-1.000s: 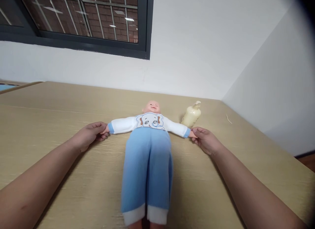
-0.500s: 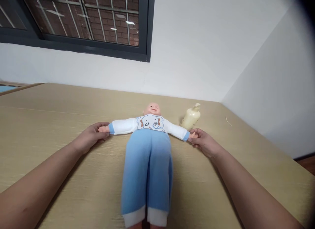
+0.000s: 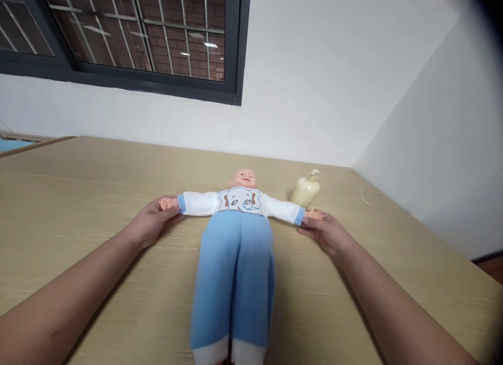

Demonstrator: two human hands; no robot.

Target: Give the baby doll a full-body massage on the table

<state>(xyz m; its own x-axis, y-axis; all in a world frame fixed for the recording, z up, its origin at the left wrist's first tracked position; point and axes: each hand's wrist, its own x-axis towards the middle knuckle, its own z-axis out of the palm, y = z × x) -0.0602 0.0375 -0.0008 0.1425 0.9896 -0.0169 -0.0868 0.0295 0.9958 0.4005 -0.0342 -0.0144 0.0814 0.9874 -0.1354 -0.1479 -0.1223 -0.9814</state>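
Note:
A baby doll [image 3: 236,271] lies on its back on the table, its head toward the wall and its arms spread wide. It wears a white top with an elephant print and light blue trousers with white cuffs. My left hand [image 3: 154,221] is closed on the doll's hand at the left, thumb near the blue cuff. At the right, my right hand [image 3: 327,232] grips the doll's other hand, with fingers under the wrist. Just beyond my right hand stands a cream pump bottle [image 3: 305,191].
The wooden table [image 3: 118,166] reaches back to a white wall [image 3: 314,92]. A dark-framed window [image 3: 238,51] with bars is above at the left. A thin pale strip [image 3: 364,197] lies on the table at the right.
My hands have shifted their hold toward the doll's wrists, and its small hands show more. The doll's arms are still spread. The view has tilted slightly.

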